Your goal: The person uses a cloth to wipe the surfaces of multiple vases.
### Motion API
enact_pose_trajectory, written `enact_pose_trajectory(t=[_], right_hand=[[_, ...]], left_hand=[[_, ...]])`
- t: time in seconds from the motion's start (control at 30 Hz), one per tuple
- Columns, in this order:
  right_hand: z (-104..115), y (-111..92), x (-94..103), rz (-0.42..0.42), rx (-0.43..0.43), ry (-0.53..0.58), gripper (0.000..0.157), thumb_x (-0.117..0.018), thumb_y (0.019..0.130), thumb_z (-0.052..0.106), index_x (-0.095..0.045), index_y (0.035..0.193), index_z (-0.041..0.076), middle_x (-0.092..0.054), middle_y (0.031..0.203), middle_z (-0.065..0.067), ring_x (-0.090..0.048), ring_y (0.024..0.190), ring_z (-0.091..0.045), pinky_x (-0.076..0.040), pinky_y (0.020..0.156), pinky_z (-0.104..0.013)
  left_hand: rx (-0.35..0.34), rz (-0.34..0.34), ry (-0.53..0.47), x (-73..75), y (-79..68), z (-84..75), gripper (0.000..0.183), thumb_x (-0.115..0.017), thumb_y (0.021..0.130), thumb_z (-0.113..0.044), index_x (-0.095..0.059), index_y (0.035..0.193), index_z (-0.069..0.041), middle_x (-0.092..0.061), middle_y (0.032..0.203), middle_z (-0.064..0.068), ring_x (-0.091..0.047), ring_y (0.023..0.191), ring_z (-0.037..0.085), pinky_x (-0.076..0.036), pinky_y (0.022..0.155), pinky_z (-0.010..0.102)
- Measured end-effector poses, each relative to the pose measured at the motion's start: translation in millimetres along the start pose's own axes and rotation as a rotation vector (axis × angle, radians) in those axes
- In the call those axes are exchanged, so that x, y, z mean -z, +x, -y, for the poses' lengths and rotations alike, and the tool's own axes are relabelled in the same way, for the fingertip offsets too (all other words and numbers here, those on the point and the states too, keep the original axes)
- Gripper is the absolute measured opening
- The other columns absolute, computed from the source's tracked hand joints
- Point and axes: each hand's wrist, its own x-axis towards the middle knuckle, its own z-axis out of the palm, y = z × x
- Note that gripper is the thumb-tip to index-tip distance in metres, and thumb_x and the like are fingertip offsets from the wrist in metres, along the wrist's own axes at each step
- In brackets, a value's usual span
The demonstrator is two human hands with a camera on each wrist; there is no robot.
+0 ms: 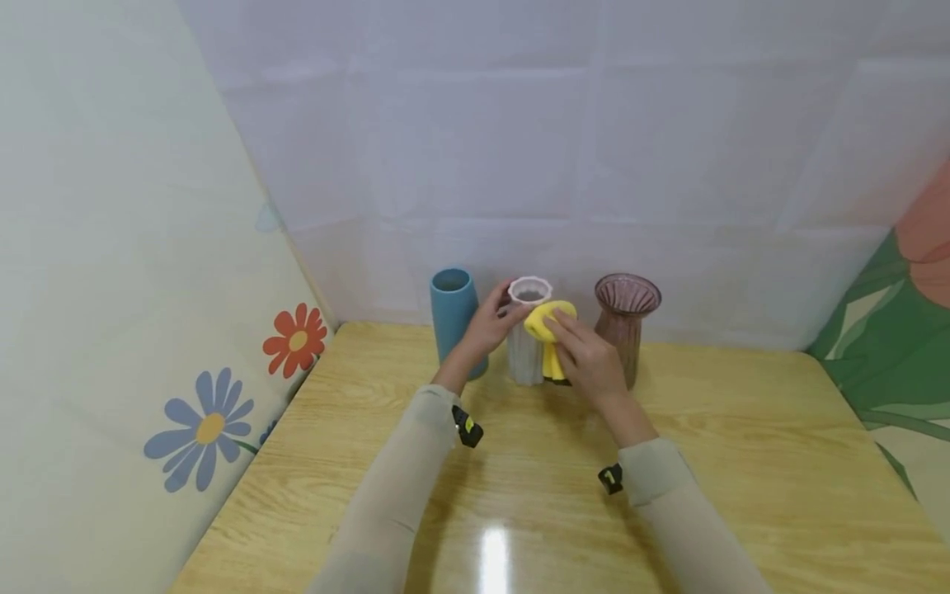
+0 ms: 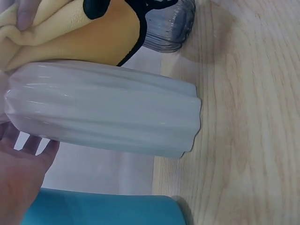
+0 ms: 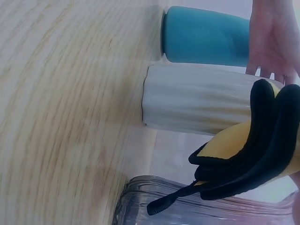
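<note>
A white fluted vase [image 1: 524, 356] stands upright on the table between two other vases. My left hand [image 1: 486, 326] holds it near its scalloped rim, fingers around the left side and thumb toward the front. In my right hand [image 1: 594, 361] is a bunched yellow cloth [image 1: 551, 320] with black edging, gripped against the vase's upper right side. The left wrist view shows the cloth [image 2: 105, 35] lying along the wall of the white vase [image 2: 103, 108]. Its black edge and a hanging loop [image 3: 164, 202] dangle beside the vase in the right wrist view.
Close on the left stands a blue vase [image 1: 451, 322], behind my left wrist. A purplish ribbed glass vase [image 1: 627, 318] with a flared mouth is on the right, partly behind my right hand. The wooden table [image 1: 549, 511] meets a pale cloth backdrop [image 1: 475, 148] right behind the vases.
</note>
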Motion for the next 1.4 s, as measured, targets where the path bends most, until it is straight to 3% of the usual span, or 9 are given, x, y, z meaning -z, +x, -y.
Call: enact_pose_trajectory(t=[0.2, 0.4, 0.67, 1.07, 1.4], right_hand=[[1, -3, 1.6, 0.011, 0.029, -0.007, 0.042, -0.075, 0.085, 0.0, -0.07, 0.126, 0.008, -0.068, 0.128, -0.016, -0.072, 0.096, -0.037, -0.061, 0.075, -0.045], [6, -6, 3.5, -0.002, 0.07, -0.005, 0.045, -0.077, 0.081, -0.003, -0.071, 0.124, 0.008, -0.069, 0.126, -0.016, -0.071, 0.102, -0.037, -0.061, 0.077, -0.044], [22, -10, 14.1, 0.022, 0.097, 0.026, 0.045, -0.076, 0.081, -0.003, -0.071, 0.125, 0.006, -0.068, 0.128, -0.019, -0.067, 0.114, -0.038, -0.058, 0.087, -0.046], [55, -21, 28.5, 0.063, 0.056, 0.05, 0.044, -0.076, 0.081, 0.004, -0.071, 0.125, 0.007, -0.066, 0.131, -0.017, -0.062, 0.122, -0.039, -0.054, 0.095, -0.047], [72, -32, 35.9, 0.045, 0.038, 0.057, 0.046, -0.079, 0.079, 0.003, -0.072, 0.124, 0.008, -0.067, 0.129, -0.016, -0.063, 0.121, -0.039, -0.054, 0.095, -0.05]], left_hand=[[-0.038, 0.01, 0.033, -0.5, -1.2, 1.7, 0.068, -0.065, 0.1, -0.031, -0.035, 0.156, -0.009, -0.051, 0.146, 0.016, -0.048, 0.136, 0.033, -0.038, 0.114, 0.052], [-0.06, 0.018, 0.047, -0.8, -9.6, -2.3, 0.064, -0.063, 0.102, -0.023, -0.034, 0.155, -0.004, -0.051, 0.144, 0.018, -0.049, 0.134, 0.034, -0.039, 0.114, 0.052], [-0.087, 0.07, 0.093, 2.3, -26.5, -9.4, 0.064, -0.063, 0.101, -0.026, -0.036, 0.157, -0.012, -0.052, 0.146, 0.016, -0.05, 0.135, 0.034, -0.05, 0.103, 0.051], [-0.148, 0.095, 0.043, 5.5, -55.1, -16.5, 0.061, -0.064, 0.099, -0.023, -0.041, 0.153, -0.008, -0.054, 0.142, 0.015, -0.052, 0.131, 0.031, -0.047, 0.106, 0.052], [-0.197, 0.113, 0.007, 1.1, -74.7, -20.5, 0.061, -0.064, 0.097, -0.008, -0.039, 0.152, -0.001, -0.052, 0.14, 0.023, -0.052, 0.128, 0.038, -0.049, 0.104, 0.054]])
